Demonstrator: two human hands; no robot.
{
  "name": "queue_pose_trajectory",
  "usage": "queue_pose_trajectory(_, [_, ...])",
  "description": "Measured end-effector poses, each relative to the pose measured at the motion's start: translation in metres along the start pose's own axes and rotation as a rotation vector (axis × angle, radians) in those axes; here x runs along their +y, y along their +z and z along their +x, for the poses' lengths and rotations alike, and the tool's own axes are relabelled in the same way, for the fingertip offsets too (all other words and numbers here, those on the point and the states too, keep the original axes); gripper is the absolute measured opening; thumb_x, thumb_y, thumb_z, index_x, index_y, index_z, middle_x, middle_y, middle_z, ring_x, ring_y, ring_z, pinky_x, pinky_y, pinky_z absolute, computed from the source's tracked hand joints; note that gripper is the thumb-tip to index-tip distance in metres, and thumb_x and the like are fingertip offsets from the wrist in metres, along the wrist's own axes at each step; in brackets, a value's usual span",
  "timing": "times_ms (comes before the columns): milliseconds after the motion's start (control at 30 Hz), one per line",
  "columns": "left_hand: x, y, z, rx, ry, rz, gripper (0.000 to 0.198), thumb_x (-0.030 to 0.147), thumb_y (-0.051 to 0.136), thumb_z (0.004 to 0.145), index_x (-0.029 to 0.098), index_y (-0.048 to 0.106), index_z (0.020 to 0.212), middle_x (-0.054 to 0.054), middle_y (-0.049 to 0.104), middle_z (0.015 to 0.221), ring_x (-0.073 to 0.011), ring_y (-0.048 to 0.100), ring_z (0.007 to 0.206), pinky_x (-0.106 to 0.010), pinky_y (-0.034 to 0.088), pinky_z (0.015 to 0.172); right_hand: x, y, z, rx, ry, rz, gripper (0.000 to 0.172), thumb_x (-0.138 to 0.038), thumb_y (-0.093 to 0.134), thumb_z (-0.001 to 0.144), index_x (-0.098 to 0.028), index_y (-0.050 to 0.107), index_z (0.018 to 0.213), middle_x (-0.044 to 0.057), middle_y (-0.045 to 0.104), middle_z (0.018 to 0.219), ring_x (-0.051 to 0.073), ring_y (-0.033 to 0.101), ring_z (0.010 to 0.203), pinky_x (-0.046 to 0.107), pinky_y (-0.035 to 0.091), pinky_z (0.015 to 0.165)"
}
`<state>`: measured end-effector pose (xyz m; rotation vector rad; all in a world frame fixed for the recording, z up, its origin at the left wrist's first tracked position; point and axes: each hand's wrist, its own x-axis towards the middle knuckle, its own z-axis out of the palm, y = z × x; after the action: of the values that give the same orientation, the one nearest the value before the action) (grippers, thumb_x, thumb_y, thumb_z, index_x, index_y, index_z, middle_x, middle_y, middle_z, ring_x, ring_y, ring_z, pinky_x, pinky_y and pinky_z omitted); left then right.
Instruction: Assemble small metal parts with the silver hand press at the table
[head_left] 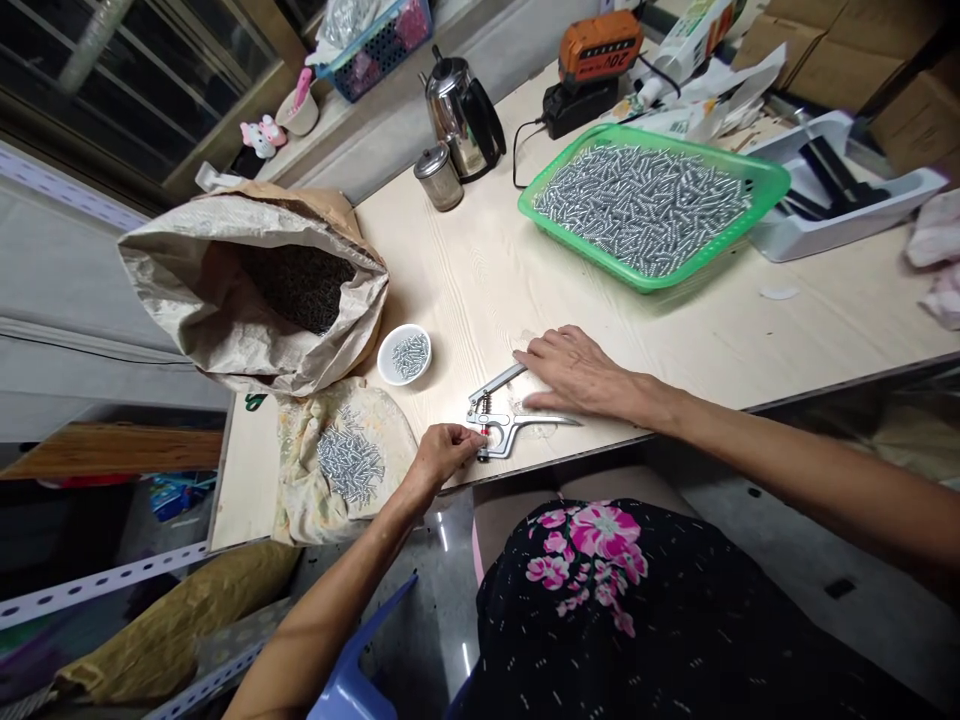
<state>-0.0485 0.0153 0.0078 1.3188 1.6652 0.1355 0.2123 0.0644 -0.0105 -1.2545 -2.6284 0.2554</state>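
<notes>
A silver hand-press tool [513,428] with a spring and a red part lies on the wooden table near its front edge. My left hand [448,450] is pinched at the tool's jaw end; whatever its fingertips hold is too small to make out. Over the tool's handles rests my right hand [574,375], palm down with fingers apart, its fingertips by the upper handle. Up and left of the tool stands a white bowl [405,355] of small metal screws. More screws [350,463] lie in a pile on a patterned cloth [296,470] at the left.
An open sack [247,290] with dark contents stands at the left. A green basket [652,283] of screws sits at the back right, beside a grey tray [862,225]. Behind are a metal kettle [459,115], a lidded canister [439,180] and an orange battery [600,45].
</notes>
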Motion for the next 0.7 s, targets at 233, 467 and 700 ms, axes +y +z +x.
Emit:
queue_pose_trajectory(233, [0.002, 0.001, -0.004, 0.000, -0.016, -0.002, 0.031, 0.043, 0.071, 0.066, 0.013, 0.073, 0.070, 0.001, 0.057, 0.051, -0.0091, 0.044, 0.047, -0.021, 0.034, 0.047, -0.008, 0.012, -0.027, 0.029, 0.038, 0.044, 0.101, -0.070, 0.069, 0.069, -0.012, 0.035, 0.144, 0.022, 0.046, 0.142, 0.040, 0.036, 0.131, 0.057, 0.025, 0.107])
queue_pose_trajectory(467, [0.000, 0.002, -0.006, 0.035, 0.019, 0.113, 0.030, 0.043, 0.067, 0.075, 0.013, 0.070, 0.067, 0.002, 0.053, 0.050, -0.0109, 0.046, 0.048, -0.023, 0.036, 0.050, -0.015, 0.002, -0.025, 0.028, 0.056, 0.035, 0.058, -0.052, 0.069, 0.079, -0.015, 0.054, 0.120, 0.014, 0.060, 0.112, 0.032, 0.049, 0.105, 0.047, 0.032, 0.095])
queue_pose_trajectory(700, [0.021, 0.020, -0.017, 0.364, 0.644, 0.519, 0.034, 0.037, 0.066, 0.086, 0.017, 0.065, 0.114, -0.014, 0.062, 0.119, -0.0272, 0.055, 0.111, -0.042, 0.047, 0.096, -0.022, 0.000, -0.028, 0.051, 0.025, 0.055, 0.022, -0.033, 0.065, 0.087, -0.015, 0.060, 0.100, 0.010, 0.062, 0.102, 0.025, 0.050, 0.095, 0.036, 0.029, 0.080])
